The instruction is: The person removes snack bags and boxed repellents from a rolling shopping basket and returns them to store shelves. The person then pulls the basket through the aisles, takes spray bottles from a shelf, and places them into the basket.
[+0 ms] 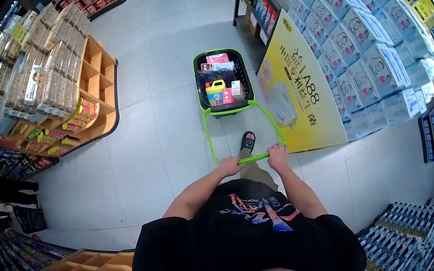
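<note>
A black shopping basket (246, 79) with a green rim stands on the floor ahead of me. Its long green pull handle (254, 158) reaches back toward my body. My left hand (229, 166) is closed around the left end of the handle's crossbar. At the right end, my right hand (278, 156) grips the same bar. Inside the basket lie a yellow-topped blue bottle (216, 93), a small white box (236, 87), a pink pack (227, 97) and other packages, some of them partly hidden.
Wooden shelving (101, 76) stacked with clear packs stands at left. To the right, a yellow sign board (299, 92) fronts stacked pale-blue packs (364, 67), close beside the basket. A person in dark clothes (13, 190) and a black basket (29, 218) are at far left. Grey tiled floor (168, 59) runs ahead.
</note>
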`<state>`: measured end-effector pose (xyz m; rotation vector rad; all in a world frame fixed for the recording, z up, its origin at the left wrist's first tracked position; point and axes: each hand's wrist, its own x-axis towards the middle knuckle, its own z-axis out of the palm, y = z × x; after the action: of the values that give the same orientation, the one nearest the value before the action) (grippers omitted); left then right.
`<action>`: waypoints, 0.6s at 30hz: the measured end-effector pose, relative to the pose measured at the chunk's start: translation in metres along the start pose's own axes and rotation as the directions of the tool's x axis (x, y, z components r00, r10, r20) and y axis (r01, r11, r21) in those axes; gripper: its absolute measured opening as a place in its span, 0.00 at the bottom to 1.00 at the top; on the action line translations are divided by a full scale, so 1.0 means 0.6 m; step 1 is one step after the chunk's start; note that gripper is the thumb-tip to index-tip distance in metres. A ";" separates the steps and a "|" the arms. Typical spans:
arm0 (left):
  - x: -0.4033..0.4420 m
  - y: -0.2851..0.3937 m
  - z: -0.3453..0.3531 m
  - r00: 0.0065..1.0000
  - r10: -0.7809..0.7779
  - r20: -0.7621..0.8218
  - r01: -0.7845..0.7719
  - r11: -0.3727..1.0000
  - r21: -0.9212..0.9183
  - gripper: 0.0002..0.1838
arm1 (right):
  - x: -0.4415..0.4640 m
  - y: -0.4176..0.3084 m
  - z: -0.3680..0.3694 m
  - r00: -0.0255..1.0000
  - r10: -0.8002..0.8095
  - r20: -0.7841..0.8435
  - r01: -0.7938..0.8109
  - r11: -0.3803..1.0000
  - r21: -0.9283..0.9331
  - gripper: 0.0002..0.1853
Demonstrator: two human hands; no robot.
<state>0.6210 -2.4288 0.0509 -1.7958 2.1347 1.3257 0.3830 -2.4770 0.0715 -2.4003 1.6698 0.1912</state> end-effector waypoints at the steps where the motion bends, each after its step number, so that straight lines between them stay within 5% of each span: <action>1: 0.021 -0.007 -0.021 1.000 -0.003 -0.005 0.003 1.000 0.013 0.24 | 0.031 0.002 -0.006 1.000 -0.003 0.003 0.003 1.000 0.004 0.12; 13: 0.196 -0.068 -0.277 0.987 -0.134 -0.085 0.138 0.989 0.051 0.20 | 0.364 0.036 -0.096 0.954 -0.299 0.010 0.297 0.951 0.080 0.08; 18: 0.291 -0.105 -0.323 0.956 -0.123 -0.265 0.162 0.978 0.130 0.16 | 0.501 0.044 -0.121 0.938 -0.325 0.121 0.324 0.946 0.030 0.08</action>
<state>0.7063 -2.6834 0.0441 -2.1088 2.1055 0.9171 0.4624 -2.7772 0.0718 -2.5538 1.1962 0.2715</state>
